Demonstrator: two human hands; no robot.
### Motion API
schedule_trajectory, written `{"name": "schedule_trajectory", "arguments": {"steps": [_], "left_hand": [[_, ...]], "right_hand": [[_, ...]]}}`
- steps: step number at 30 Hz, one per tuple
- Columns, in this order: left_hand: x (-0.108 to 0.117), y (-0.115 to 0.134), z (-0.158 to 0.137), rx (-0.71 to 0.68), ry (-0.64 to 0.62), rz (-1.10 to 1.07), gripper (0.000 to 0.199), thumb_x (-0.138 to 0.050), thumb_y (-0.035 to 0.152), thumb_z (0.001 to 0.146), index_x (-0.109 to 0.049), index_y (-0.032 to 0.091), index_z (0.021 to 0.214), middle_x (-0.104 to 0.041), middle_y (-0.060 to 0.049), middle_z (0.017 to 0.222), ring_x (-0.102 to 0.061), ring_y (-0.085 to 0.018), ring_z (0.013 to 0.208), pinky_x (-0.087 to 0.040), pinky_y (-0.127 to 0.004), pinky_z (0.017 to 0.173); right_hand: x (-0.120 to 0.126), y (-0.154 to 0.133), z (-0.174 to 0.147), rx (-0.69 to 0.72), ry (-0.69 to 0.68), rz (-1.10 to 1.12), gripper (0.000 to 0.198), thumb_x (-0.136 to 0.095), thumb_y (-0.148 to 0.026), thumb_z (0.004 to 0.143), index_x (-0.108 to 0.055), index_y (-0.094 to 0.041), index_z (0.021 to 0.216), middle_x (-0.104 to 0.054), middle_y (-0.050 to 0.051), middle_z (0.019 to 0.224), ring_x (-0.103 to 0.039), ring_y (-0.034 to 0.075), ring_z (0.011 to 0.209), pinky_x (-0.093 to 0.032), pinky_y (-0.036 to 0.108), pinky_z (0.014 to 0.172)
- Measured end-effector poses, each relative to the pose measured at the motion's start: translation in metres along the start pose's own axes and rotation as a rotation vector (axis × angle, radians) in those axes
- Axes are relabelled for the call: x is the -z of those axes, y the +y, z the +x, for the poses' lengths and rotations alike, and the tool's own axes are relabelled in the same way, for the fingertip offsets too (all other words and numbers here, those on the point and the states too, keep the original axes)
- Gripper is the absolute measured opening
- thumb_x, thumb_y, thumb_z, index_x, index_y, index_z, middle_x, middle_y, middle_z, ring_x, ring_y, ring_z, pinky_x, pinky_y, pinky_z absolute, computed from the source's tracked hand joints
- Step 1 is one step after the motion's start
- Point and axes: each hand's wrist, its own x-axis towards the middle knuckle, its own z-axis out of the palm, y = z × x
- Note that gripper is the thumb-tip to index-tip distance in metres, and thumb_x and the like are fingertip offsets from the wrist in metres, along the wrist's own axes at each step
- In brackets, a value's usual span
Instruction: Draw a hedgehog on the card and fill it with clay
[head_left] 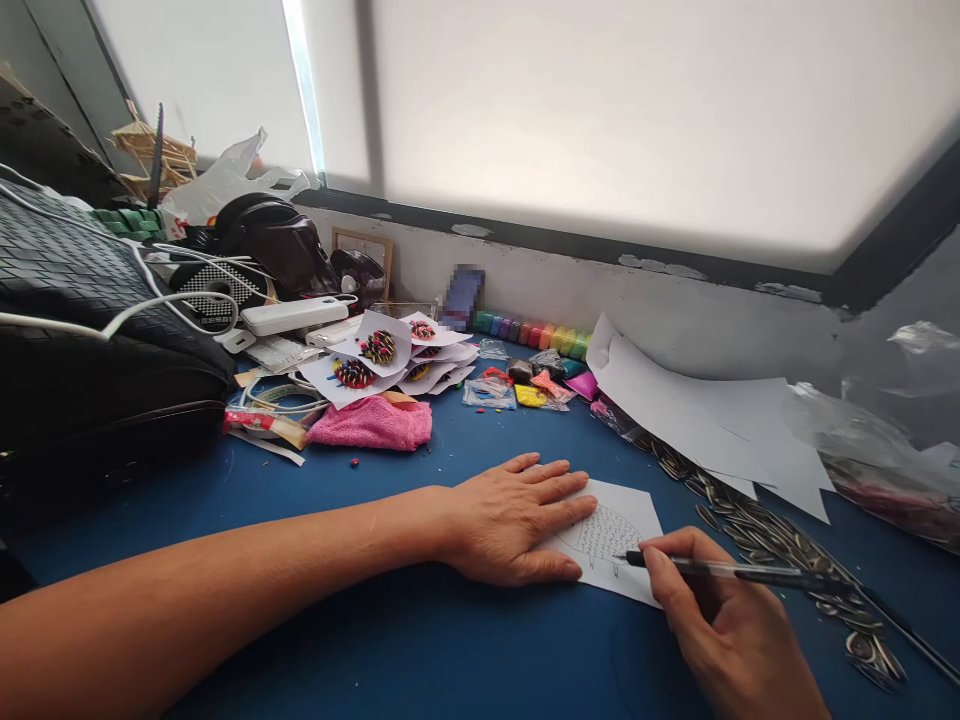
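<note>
My left hand [525, 520] lies flat with its fingers spread, pressing on the left part of a small white sheet of paper [630, 505]. An ink line drawing [609, 530] shows on the sheet: a rounded body filled with small marks, with short legs under it. Part of the drawing is hidden by my left fingers. Between the thumb and fingers of my right hand [724, 610] is a clear-barrelled pen [697, 567] with a black grip. Its tip is at the drawing, near the legs.
Striped sunflower seeds [765, 525] are scattered at the right, beside larger white sheets [675, 400]. Several decorated paper cards [367, 360] and a pink cloth [371, 422] lie at the back left. Colourful clay packets [540, 385] sit behind my hands. A black woven bag [97, 330] stands at the left.
</note>
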Motion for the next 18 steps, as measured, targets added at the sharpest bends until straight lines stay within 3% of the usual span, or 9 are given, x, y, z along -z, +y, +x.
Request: {"name": "schedule_trajectory", "arguments": {"steps": [18], "left_hand": [[0.0007,0.0008,0.0001,0.0,-0.01,-0.009,0.069,-0.033,0.056,0.096,-0.024,0.016,0.151,-0.017,-0.012,0.158,-0.011,-0.028,0.147,-0.006,-0.047,0.119]], "right_hand": [[-0.0012,-0.0018,0.0005,0.006,-0.018,-0.003,0.032,-0.048,-0.053,0.086,-0.055,-0.025,0.071,-0.035,-0.006,0.052,-0.033,0.011,0.046,-0.026,0.025,0.045]]}}
